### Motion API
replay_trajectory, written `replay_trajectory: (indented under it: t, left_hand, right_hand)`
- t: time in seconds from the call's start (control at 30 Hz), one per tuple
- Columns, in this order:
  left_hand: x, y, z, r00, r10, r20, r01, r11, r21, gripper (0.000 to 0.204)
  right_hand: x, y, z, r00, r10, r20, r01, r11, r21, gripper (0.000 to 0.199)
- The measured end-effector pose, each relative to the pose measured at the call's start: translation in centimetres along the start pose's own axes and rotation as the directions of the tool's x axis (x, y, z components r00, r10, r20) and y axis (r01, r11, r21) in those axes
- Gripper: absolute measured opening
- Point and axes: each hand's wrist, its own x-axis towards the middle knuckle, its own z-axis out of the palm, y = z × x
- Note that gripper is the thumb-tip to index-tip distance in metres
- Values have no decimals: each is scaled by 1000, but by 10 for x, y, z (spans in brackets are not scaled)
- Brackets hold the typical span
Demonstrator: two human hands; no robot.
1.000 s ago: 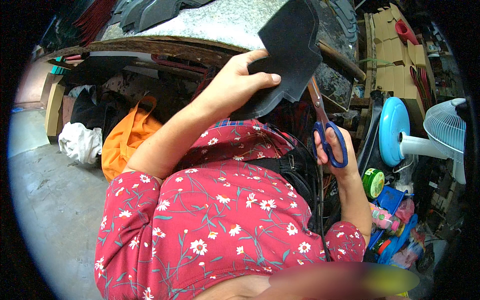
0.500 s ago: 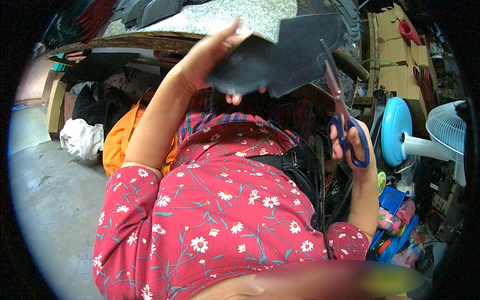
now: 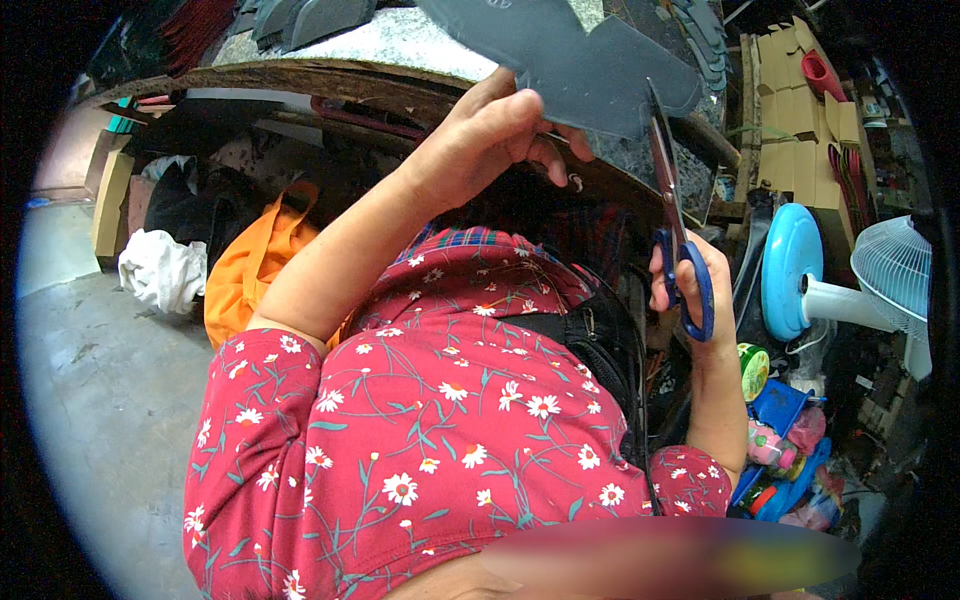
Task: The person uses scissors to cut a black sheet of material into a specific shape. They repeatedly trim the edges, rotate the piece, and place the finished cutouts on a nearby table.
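Left hand (image 3: 490,140): closed on dark grey sheet (image 3: 570,60), held raised.
Right hand (image 3: 690,285): blue-handled scissors (image 3: 680,240) gripped; blades seemingly entered into sheet's edge.

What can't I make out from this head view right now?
- Dark sheet: its top is cut off by the picture's upper edge.
- Scissors: blade tips vanish against the sheet; cut line unclear.
- Left hand: fingertips hidden behind the sheet.
- Right hand: fingers partly hidden by the blue handles.
- Bottom strip: blurred.
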Motion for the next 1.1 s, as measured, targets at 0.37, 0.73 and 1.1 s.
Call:
replay_trajectory:
  t: [0.37, 0.73, 1.1]
  left_hand:
    - [11, 4, 29, 902, -307, -304, 342, 937, 68, 36]
    - [17, 5, 27, 914, -209, -347, 150, 970, -191, 36]
    - [15, 6, 25, 936, -183, -299, 144, 978, -148, 37]
  right_hand:
    - [5, 6, 1, 1000, 6, -8, -6, 1000, -13, 41]
    - [-1, 14, 0, 997, 44, 57, -37, 993, -114, 24]
    - [-1, 15, 0, 993, 40, 109, -37, 999, -28, 44]
